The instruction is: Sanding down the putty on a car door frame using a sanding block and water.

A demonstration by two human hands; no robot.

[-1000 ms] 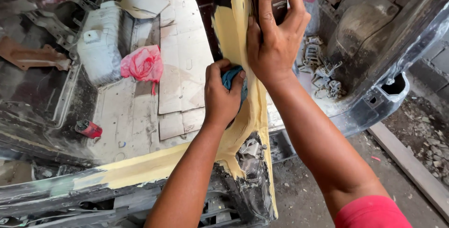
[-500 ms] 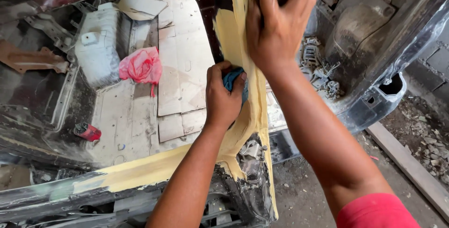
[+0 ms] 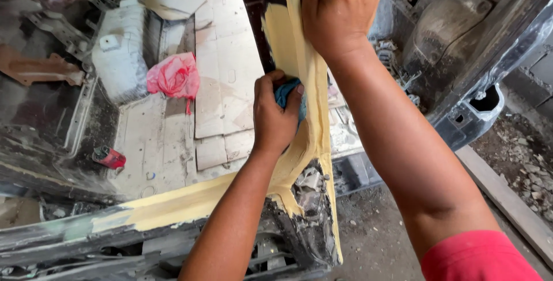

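On the yellow filler-coated pillar of the stripped car body [image 3: 308, 79], left hand [image 3: 275, 117] fingers closed around a crumpled blue cloth [image 3: 286, 92], right hand [image 3: 340, 10] pressed flat higher up, fingers spread, pink plastic bag [image 3: 174, 76] lying inside.

Two bare forearms are seen, with no gloves, rings or watch worn on the left hand [image 3: 276, 122] or right hand [image 3: 337, 13]. A red sleeve [image 3: 478, 258] is worn on the right arm.

Left hand [image 3: 276, 117] fisted, right hand [image 3: 337, 13] pressed flat, forearms extended
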